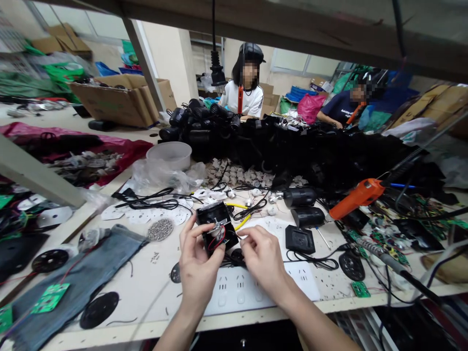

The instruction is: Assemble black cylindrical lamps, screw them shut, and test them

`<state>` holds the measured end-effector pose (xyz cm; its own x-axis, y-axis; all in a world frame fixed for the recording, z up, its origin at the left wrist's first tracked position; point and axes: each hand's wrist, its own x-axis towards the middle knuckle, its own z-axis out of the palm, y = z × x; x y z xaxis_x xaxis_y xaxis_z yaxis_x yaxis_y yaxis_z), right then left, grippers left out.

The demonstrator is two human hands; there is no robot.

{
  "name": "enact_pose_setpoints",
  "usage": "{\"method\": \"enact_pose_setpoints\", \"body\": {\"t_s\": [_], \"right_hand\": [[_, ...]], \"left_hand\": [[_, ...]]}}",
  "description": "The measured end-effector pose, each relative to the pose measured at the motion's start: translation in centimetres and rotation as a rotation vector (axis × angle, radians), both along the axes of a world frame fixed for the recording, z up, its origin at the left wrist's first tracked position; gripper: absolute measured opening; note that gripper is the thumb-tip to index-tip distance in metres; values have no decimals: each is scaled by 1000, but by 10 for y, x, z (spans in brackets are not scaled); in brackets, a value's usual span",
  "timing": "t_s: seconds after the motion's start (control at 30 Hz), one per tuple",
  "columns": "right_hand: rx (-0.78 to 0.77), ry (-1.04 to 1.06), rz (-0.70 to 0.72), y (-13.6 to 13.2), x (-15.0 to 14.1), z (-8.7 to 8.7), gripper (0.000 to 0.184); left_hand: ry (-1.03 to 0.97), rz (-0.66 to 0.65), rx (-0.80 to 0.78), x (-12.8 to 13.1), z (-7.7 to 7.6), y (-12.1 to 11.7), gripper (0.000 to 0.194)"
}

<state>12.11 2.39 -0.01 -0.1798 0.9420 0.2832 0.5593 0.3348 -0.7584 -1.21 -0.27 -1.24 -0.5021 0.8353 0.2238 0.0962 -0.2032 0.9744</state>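
My left hand [199, 258] is wrapped round an open black plastic housing [215, 219], held tilted above the bench. Inside the housing sit a metal part and thin red and dark wires [219, 237]. At the housing's right edge my right hand [261, 248] has its thumb and forefinger pinched together; what they hold, if anything, is too small to make out. A white power strip [239, 287] lies under both hands. Behind the housing are yellow-sleeved pieces [243, 222] and a black cord.
An orange electric screwdriver [358, 199] hangs at the right. Black housings [307, 217] and a square black part [300, 239] lie right of my hands. Screws [160, 229] lie left, beside grey cloth [98, 273]. Green circuit boards [360, 289] are scattered about. Two people sit across the bench.
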Motion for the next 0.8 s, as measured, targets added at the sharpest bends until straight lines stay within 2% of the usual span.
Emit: {"method": "enact_pose_setpoints", "body": {"t_s": [0.13,0.3,0.47,0.53,0.67,0.73,0.8], "right_hand": [[-173,152,-59,5,-1,5,18],[-318,270,-46,7,-5,7,13],[-632,642,-45,15,-7,13,13],[-703,768,-25,17,-6,15,16],[-631,777,-8,15,-7,9,20],[-575,752,-11,13,-7,2,17],[-432,662,11,11,-4,-4,10]], "left_hand": [[81,91,56,5,4,0,26],[117,156,82,10,8,6,27],[143,105,91,13,14,11,30],[170,93,88,14,15,11,30],[141,99,65,16,15,12,32],[36,77,30,15,13,15,34],[-132,33,-26,14,13,20,38]]}}
